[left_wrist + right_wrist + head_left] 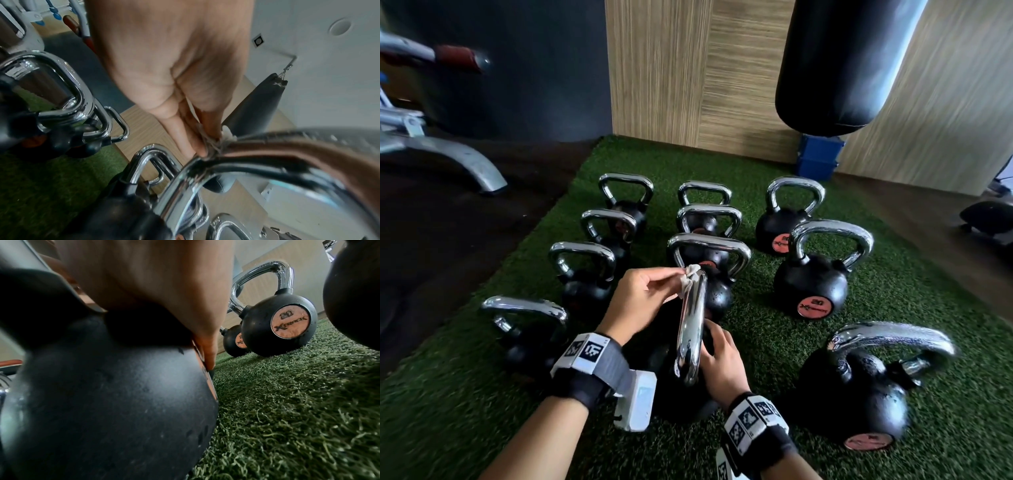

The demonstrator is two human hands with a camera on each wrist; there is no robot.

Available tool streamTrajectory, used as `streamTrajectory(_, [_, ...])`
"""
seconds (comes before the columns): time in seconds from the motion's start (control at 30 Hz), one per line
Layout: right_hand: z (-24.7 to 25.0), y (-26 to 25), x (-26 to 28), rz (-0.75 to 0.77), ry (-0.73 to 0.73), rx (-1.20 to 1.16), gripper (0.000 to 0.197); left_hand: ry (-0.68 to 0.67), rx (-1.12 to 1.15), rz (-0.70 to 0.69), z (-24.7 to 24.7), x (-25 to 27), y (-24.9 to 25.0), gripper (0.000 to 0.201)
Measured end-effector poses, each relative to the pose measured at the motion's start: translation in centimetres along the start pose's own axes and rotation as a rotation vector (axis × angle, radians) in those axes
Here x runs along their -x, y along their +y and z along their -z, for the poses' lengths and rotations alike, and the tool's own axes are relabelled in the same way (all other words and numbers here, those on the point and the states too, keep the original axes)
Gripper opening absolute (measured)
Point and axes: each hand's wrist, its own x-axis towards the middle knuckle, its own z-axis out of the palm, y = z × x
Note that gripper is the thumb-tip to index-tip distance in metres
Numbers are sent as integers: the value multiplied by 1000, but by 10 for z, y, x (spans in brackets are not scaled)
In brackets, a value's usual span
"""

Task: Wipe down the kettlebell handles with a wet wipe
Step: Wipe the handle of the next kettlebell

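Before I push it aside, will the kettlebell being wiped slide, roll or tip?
Probably heavy: the kettlebell has a large black body. It looks unlikely to slide on the turf. The right hand rests on its body, so rocking seems possible.

A crumpled white wet wipe [691, 278] sits against the nearest black kettlebell's chrome handle [690, 329].

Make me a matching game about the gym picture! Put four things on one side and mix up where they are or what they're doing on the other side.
Things:
1. wet wipe
2. right hand
3. punching bag
4. blue box

States or places:
A. hangs above the far edge of the green turf
B. rests on the black body of the nearest kettlebell
C. sits on the floor by the wooden wall
D. pinched by the left hand against the chrome handle

Pairs: 1-D, 2-B, 3-A, 4-C
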Motion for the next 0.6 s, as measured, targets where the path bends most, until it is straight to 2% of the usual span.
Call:
streamTrajectory(0.13, [-2, 1, -1, -3, 3, 9, 54, -96, 230, 152, 1, -4, 16, 19])
streamTrajectory(0.27, [-2, 3, -1, 3, 5, 14, 53, -165, 325, 258, 10, 12, 26, 15])
streamTrajectory(0.33, [-2, 3, -2, 2, 3, 13, 53, -211, 300, 259, 16, 19, 32, 17])
streamTrajectory(0.43, [-2, 2, -2, 0, -1, -1, 52, -163, 190, 198, 15, 21, 39, 16])
streamTrajectory(0.5, [-2, 2, -1, 1, 0, 0, 52, -148, 248, 240, 13, 28, 40, 14])
streamTrajectory(0.6, [-2, 1, 0, 0, 4, 1, 53, -238, 343, 315, 21, 45, 35, 21])
